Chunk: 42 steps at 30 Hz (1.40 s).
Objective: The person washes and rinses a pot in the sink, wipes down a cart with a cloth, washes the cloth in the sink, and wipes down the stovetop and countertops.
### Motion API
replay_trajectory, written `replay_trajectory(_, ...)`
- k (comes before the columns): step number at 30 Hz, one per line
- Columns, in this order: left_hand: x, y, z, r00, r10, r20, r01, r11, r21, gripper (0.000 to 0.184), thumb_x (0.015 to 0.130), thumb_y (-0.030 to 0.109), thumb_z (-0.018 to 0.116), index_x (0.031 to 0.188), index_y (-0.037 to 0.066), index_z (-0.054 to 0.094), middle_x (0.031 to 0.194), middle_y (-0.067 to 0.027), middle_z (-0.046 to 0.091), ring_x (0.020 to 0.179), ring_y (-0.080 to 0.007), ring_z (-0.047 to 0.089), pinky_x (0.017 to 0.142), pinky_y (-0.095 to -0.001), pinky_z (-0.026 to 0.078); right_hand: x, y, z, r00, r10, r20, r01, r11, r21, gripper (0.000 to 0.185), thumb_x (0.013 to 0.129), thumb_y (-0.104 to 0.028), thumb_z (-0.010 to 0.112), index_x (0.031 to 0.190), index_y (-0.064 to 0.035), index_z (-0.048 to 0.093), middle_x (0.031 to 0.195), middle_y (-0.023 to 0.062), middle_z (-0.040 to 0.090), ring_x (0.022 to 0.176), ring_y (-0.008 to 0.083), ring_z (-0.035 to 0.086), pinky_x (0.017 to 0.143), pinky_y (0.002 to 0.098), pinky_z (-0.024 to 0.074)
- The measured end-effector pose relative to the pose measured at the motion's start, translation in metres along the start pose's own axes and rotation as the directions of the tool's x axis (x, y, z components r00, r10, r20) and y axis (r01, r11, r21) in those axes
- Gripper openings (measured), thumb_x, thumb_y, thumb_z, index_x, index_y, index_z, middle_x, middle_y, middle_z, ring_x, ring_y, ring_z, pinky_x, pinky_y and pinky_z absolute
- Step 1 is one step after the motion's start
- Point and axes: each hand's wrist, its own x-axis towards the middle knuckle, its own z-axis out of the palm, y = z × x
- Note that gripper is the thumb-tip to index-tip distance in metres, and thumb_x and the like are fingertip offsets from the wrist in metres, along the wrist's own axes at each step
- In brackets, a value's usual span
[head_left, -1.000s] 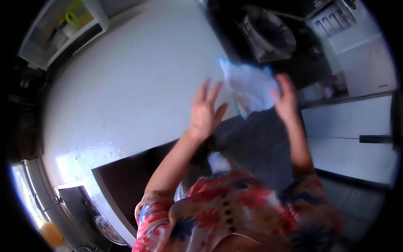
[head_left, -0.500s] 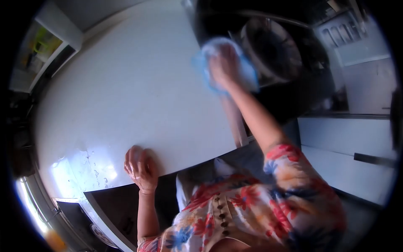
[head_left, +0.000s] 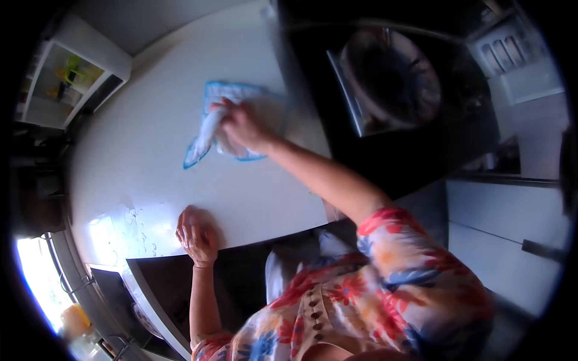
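Reference point: the stove, at the right end of the table.

Containers. A large round pan stands on the stove; its inside is dark, and the contents cannot be made out. A white cabinet lies well to the left of the stove and holds a yellow-green item, too blurred to identify. A slotted tray is on the far right side of the stove; what fills its slots cannot be told.

Hands. The right hand is left of the stove, above the table, back of the hand upward. Its grip is closed on a white cloth with a blue border. The cloth lies on the table to the left of the stove: one portion is spread behind the hand, and a bunched fold runs from the fingers toward the lower left. The left hand rests on the table farther left of the stove, near the front edge, back upward, fingers close together and bent. Its palm side is hidden; whether this grip is wide or narrow cannot be told.

Surroundings. The right forearm passes over the front corner of the table beside the stove and hides part of the edge. Water drops lie on the table at the end away from the stove, just left of the left hand. White drawers with a dark handle are in front of the stove, to its right. A bright window is far left of the stove, with a yellow object beside it.
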Motion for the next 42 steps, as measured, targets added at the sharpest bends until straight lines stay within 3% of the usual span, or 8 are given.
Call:
replay_trajectory(1, 0.0, 0.001, 0.001, 1.0, 0.002, -0.002, -0.002, 1.0, -0.003, 0.039, 0.075, 0.016, 0.047, 0.112, 0.005, 0.053, 0.121, -0.0161, 0.048, 0.112, -0.0358, 0.045, 0.093, -0.0432, 0.033, -0.007, -0.015, -0.026, 0.943, 0.286, 0.17, -0.328, 0.884, 0.332, 0.024, 0.085, -0.018, 0.05, 0.101, -0.0024, 0.057, 0.102, 0.0137, 0.059, 0.09, 0.0196, 0.057, 0.077, 0.0319, 0.0462)
replay_trajectory(4, -0.001, -0.001, 0.001, 1.0, -0.003, -0.005, 0.003, 1.0, -0.019, 0.04, 0.075, 0.017, 0.048, 0.112, 0.005, 0.053, 0.121, -0.0162, 0.049, 0.112, -0.0357, 0.045, 0.092, -0.0434, 0.033, -0.026, -0.001, -0.087, 0.919, 0.321, 0.23, -0.306, 0.213, 0.928, 0.041, 0.088, -0.035, 0.052, 0.116, -0.0041, 0.049, 0.101, 0.0059, 0.056, 0.103, 0.017, 0.051, 0.093, 0.0353, 0.0383)
replay_trajectory(9, -0.001, 0.002, 0.001, 1.0, -0.019, -0.01, 0.019, 1.0, -0.025, 0.039, 0.074, 0.015, 0.048, 0.112, 0.005, 0.053, 0.12, -0.0164, 0.049, 0.112, -0.0352, 0.045, 0.092, -0.0428, 0.033, -0.085, -0.093, -0.171, 0.879, 0.472, 0.07, -0.241, 0.312, 0.919, 0.045, 0.088, -0.031, 0.054, 0.121, -0.0022, 0.044, 0.117, 0.0083, 0.05, 0.105, 0.0174, 0.05, 0.091, 0.0361, 0.0394)
replay_trajectory(16, 0.029, 0.008, 0.0, 0.997, -0.076, -0.016, 0.076, 0.996, -0.044, 0.019, 0.074, 0.006, 0.06, 0.093, 0.006, 0.062, 0.099, -0.0104, 0.057, 0.097, -0.0284, 0.052, 0.085, -0.0398, 0.038, -0.185, -0.078, -0.172, 0.964, 0.25, -0.092, -0.231, 0.956, 0.179, 0.024, 0.092, -0.019, 0.049, 0.109, -0.0023, 0.047, 0.086, 0.0025, 0.049, 0.076, 0.0085, 0.047, 0.065, 0.0246, 0.0417)
replay_trajectory(19, 0.11, 0.05, 0.003, 0.997, 0.067, -0.036, -0.069, 0.996, -0.055, 0.009, 0.069, 0.005, 0.069, 0.078, 0.007, 0.066, 0.078, -0.0069, 0.058, 0.078, -0.024, 0.053, 0.075, -0.0371, 0.04, -0.196, -0.05, -0.152, 0.978, 0.203, -0.046, -0.188, 0.766, -0.615, 0.024, 0.083, -0.02, 0.058, 0.098, -0.002, 0.052, 0.09, 0.0145, 0.053, 0.083, 0.0298, 0.052, 0.073, 0.0397, 0.0433)
replay_trajectory(25, 0.299, 0.175, 0.102, 0.891, 0.448, 0.065, -0.442, 0.892, -0.088, 0.008, 0.075, 0.019, 0.065, 0.078, 0.013, 0.067, 0.084, -0.0046, 0.059, 0.09, -0.0214, 0.053, 0.082, -0.0376, 0.037, -0.183, -0.051, -0.145, 0.991, 0.034, -0.133, -0.095, 0.868, -0.488, 0.028, 0.08, -0.018, 0.062, 0.1, -0.0005, 0.054, 0.099, 0.0177, 0.056, 0.092, 0.0374, 0.05, 0.087, 0.0473, 0.0364)
replay_trajectory(32, 0.407, 0.193, 0.219, 0.812, 0.371, 0.45, -0.356, 0.927, -0.121, 0.012, 0.079, 0.027, 0.063, 0.088, 0.022, 0.068, 0.099, -0.0007, 0.062, 0.104, -0.0202, 0.051, 0.092, -0.0392, 0.03, -0.186, -0.045, -0.145, 0.985, -0.069, -0.159, -0.034, 0.822, -0.568, 0.041, 0.082, -0.021, 0.061, 0.115, -0.003, 0.046, 0.106, 0.0195, 0.053, 0.099, 0.0372, 0.052, 0.092, 0.0495, 0.0378)
replay_trajectory(42, 0.427, 0.207, 0.205, 0.78, 0.402, 0.479, -0.525, 0.837, 0.152, 0.018, 0.077, 0.026, 0.058, 0.092, 0.024, 0.068, 0.095, -0.0024, 0.065, 0.099, -0.0211, 0.056, 0.092, -0.0379, 0.034, -0.195, -0.034, -0.142, 0.975, -0.15, -0.163, 0.018, 0.789, -0.614, 0.07, 0.083, -0.021, 0.062, 0.138, -0.012, 0.02, 0.117, 0.0165, 0.051, 0.106, 0.0344, 0.052, 0.092, 0.0531, 0.0377)
